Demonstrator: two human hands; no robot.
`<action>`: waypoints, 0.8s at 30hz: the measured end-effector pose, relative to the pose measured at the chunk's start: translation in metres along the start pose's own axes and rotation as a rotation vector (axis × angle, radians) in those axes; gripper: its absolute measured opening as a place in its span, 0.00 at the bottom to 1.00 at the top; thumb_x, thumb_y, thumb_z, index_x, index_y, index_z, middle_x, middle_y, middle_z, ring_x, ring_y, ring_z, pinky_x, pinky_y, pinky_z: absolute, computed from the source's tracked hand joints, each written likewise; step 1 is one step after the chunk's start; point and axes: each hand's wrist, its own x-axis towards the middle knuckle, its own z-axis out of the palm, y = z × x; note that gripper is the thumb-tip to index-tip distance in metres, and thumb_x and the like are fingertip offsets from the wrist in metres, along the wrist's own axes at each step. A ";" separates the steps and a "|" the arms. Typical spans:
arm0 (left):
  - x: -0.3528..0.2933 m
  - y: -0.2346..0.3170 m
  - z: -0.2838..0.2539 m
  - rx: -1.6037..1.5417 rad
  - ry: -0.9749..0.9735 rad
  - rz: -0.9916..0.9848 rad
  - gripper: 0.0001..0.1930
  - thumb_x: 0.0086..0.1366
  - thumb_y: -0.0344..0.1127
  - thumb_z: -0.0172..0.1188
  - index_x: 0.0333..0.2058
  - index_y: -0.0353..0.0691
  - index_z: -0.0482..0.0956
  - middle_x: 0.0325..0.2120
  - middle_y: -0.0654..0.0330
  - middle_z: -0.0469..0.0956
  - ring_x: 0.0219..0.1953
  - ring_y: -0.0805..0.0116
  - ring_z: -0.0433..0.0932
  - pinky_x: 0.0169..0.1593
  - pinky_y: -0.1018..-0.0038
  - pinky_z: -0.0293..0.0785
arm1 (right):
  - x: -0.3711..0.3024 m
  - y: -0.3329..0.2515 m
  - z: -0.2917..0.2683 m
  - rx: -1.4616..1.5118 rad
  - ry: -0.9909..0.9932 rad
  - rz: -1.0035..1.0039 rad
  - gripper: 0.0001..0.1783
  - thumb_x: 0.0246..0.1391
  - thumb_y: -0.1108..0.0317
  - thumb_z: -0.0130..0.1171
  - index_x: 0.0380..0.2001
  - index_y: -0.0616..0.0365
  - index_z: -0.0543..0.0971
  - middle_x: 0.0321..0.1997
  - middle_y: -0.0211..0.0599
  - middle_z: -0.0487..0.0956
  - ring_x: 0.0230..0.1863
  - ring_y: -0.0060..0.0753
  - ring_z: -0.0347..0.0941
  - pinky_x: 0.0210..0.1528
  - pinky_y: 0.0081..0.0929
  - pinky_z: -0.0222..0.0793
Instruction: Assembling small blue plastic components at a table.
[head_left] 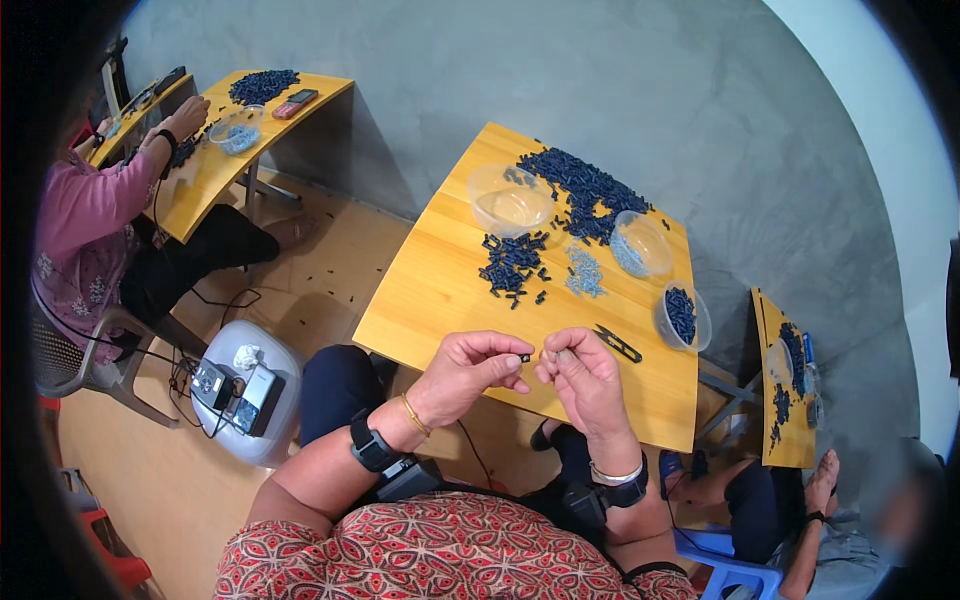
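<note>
Between the thumb and forefinger of my left hand is a small black cylindrical part, its end toward my right hand. My right hand is closed in a pinch just beside it; whatever its fingertips hold is too small to name. Both hands are above the near edge of the yellow wooden table. Black thread snips lie right of my right hand. Beyond my hands are a small heap of black parts and a scatter of small silvery-blue pieces.
A larger black heap covers the table's far side. Clear plastic bowls stand around it: one at left, one with silvery pieces, one with black parts. Co-workers sit at tables left and right. A white stool carries devices.
</note>
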 end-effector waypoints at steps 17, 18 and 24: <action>0.005 -0.005 0.005 0.172 0.040 -0.056 0.12 0.59 0.27 0.53 0.41 0.30 0.74 0.34 0.59 0.76 0.30 0.72 0.76 0.36 0.77 0.75 | 0.003 0.003 0.008 -0.978 0.109 -0.359 0.06 0.48 0.81 0.51 0.31 0.61 0.72 0.26 0.35 0.71 0.25 0.26 0.68 0.26 0.20 0.64; 0.005 -0.005 0.005 0.186 0.043 -0.042 0.12 0.59 0.27 0.52 0.41 0.30 0.74 0.34 0.58 0.76 0.30 0.72 0.76 0.36 0.76 0.76 | 0.004 0.001 0.010 -0.977 0.108 -0.357 0.06 0.48 0.81 0.51 0.31 0.61 0.72 0.26 0.35 0.71 0.25 0.26 0.68 0.26 0.20 0.64; 0.007 -0.002 0.002 -0.008 0.052 -0.158 0.11 0.60 0.27 0.51 0.41 0.30 0.74 0.30 0.59 0.76 0.27 0.73 0.76 0.34 0.81 0.74 | 0.006 0.000 0.009 -1.170 0.063 -0.517 0.08 0.44 0.82 0.52 0.31 0.61 0.74 0.27 0.42 0.72 0.27 0.38 0.71 0.28 0.27 0.67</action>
